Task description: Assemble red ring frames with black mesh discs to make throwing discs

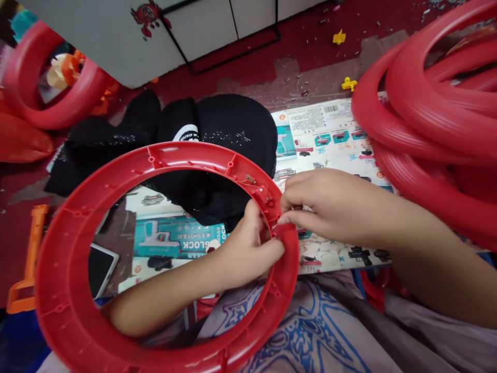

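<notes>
A large red plastic ring (73,223) rests on my lap, hollow side up. My left arm passes up through its opening, and my left hand (248,246) grips the ring's inner right rim, fingers closed on it. My right hand (322,204) comes from the right and pinches with thumb and forefinger at the same spot on the rim, on something too small to name. Just above my fingers, a small part with thin wires (251,180) sits in the ring's channel.
A stack of red rings (427,119) fills the right side; another red ring (34,83) lies at the far left. A black cloth (217,129) and printed toy-box cardboard (330,129) cover the floor. A dark-screened device (101,267), an orange plastic part (31,248) and yellow bits (339,37) lie about.
</notes>
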A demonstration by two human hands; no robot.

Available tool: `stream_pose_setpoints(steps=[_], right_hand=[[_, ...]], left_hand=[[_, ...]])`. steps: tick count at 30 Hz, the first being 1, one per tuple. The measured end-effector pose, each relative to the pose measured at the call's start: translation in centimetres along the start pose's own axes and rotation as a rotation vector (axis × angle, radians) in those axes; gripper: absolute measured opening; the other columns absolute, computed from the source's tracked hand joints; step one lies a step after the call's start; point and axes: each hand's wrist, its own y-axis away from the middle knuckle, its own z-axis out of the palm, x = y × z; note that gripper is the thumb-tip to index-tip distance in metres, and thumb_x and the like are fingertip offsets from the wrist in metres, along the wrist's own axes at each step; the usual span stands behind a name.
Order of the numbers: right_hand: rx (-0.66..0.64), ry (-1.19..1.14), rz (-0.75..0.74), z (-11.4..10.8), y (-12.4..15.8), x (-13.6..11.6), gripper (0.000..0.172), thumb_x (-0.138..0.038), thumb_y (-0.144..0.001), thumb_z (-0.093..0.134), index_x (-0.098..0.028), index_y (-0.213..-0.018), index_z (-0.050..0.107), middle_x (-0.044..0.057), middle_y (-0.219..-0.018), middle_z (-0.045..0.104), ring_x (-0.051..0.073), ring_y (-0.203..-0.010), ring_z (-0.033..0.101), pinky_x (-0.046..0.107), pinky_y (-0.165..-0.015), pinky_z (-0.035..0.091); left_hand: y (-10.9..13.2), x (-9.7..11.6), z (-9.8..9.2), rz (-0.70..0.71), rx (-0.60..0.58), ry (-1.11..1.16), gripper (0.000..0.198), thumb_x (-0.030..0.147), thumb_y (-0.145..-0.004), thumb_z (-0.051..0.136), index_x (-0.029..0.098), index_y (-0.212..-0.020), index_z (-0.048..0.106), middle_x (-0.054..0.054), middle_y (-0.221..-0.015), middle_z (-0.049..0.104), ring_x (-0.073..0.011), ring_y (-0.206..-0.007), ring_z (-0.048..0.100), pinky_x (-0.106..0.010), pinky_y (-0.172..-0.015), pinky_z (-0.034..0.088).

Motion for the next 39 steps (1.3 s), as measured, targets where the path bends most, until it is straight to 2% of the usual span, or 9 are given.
stream_pose_setpoints(steps=[3, 7, 11, 14, 22, 25, 29, 32, 39], right_hand=[[0.078, 0.095, -0.151, 0.0, 0.4, 0.4, 0.020, -0.014, -0.087, 0.048, -0.015, -0.080, 0.067, 0.004, -0.080, 0.062, 0.013, -0.069, 0.052, 0.025, -0.060, 0.032], [0.281, 0.336, -0.352, 0.7, 0.2, 0.8, 0.026, -0.014, -0.092, 0.041, -0.014, -0.081, 0.066, 0.006, -0.080, 0.062, 0.016, -0.072, 0.049, 0.029, -0.062, 0.033], [0.427, 0.409, -0.469, 1.6, -0.6, 1.4, 0.028, -0.014, -0.093, 0.041, -0.015, -0.079, 0.065, 0.004, -0.081, 0.064, 0.016, -0.074, 0.048, 0.030, -0.064, 0.035], [0.451, 0.424, -0.497, 2.2, -1.2, 1.8, 0.025, -0.015, -0.092, 0.045, -0.016, -0.077, 0.064, 0.003, -0.080, 0.065, 0.015, -0.073, 0.046, 0.030, -0.064, 0.036], [0.552, 0.453, -0.496, 2.6, -1.4, 2.2, 0.024, -0.018, -0.093, 0.047, -0.015, -0.076, 0.064, 0.004, -0.076, 0.064, 0.015, -0.069, 0.047, 0.030, -0.061, 0.037], [0.597, 0.489, -0.503, 2.5, -1.2, 1.9, 0.025, -0.018, -0.093, 0.047, -0.014, -0.077, 0.067, 0.006, -0.076, 0.064, 0.016, -0.070, 0.049, 0.030, -0.061, 0.039], [0.559, 0.505, -0.540, 2.4, -0.8, 1.5, 0.025, -0.011, -0.091, 0.046, -0.013, -0.079, 0.068, 0.007, -0.077, 0.065, 0.018, -0.070, 0.051, 0.030, -0.059, 0.039], [0.526, 0.511, -0.537, 2.5, -0.6, 1.2, 0.025, -0.009, -0.090, 0.046, -0.013, -0.079, 0.068, 0.007, -0.078, 0.065, 0.018, -0.070, 0.050, 0.031, -0.058, 0.038], [0.522, 0.456, -0.634, 3.0, -1.1, 1.0, 0.028, -0.010, -0.091, 0.044, -0.016, -0.071, 0.063, 0.004, -0.069, 0.059, 0.016, -0.067, 0.046, 0.030, -0.057, 0.035]], left_hand=[[0.1, -0.2, -0.3, 0.024, -0.016, -0.089, 0.052, 0.013, -0.070, 0.054, 0.019, -0.116, 0.031, -0.003, -0.102, 0.051, -0.0153, -0.086, 0.055, -0.029, -0.071, 0.047], [0.2, -0.6, -0.6, 0.032, -0.081, -0.150, 0.055, 0.014, -0.073, 0.053, 0.021, -0.121, 0.026, 0.003, -0.085, 0.048, -0.0107, -0.068, 0.050, -0.024, -0.059, 0.043], [0.2, -0.5, -0.5, 0.044, -0.127, -0.161, 0.052, 0.012, -0.074, 0.053, 0.022, -0.117, 0.026, 0.004, -0.085, 0.047, -0.0109, -0.070, 0.051, -0.024, -0.060, 0.044], [0.2, -0.3, -0.3, 0.069, -0.115, -0.195, 0.045, 0.013, -0.072, 0.053, 0.020, -0.109, 0.029, 0.001, -0.091, 0.047, -0.0136, -0.080, 0.052, -0.027, -0.067, 0.047], [0.4, -0.3, -0.4, -0.018, -0.113, -0.086, 0.053, 0.016, -0.072, 0.052, 0.020, -0.118, 0.025, 0.005, -0.077, 0.045, -0.0105, -0.064, 0.048, -0.024, -0.055, 0.042], [0.3, -0.4, -0.5, 0.014, -0.091, 0.033, 0.055, 0.012, -0.070, 0.052, 0.022, -0.118, 0.026, 0.007, -0.077, 0.044, -0.0077, -0.061, 0.046, -0.019, -0.052, 0.040], [0.0, -0.4, -0.6, 0.077, -0.024, 0.153, 0.054, 0.009, -0.069, 0.054, 0.024, -0.115, 0.030, 0.006, -0.084, 0.049, -0.0068, -0.066, 0.051, -0.017, -0.055, 0.044], [-0.3, -0.6, -0.7, 0.079, 0.040, 0.134, 0.050, 0.010, -0.071, 0.055, 0.024, -0.114, 0.033, 0.005, -0.087, 0.051, -0.0078, -0.069, 0.054, -0.018, -0.056, 0.045], [-0.4, -1.1, -0.7, 0.102, -0.006, -0.174, 0.043, 0.013, -0.068, 0.057, 0.020, -0.105, 0.037, 0.000, -0.092, 0.050, -0.0145, -0.082, 0.055, -0.025, -0.064, 0.048]])
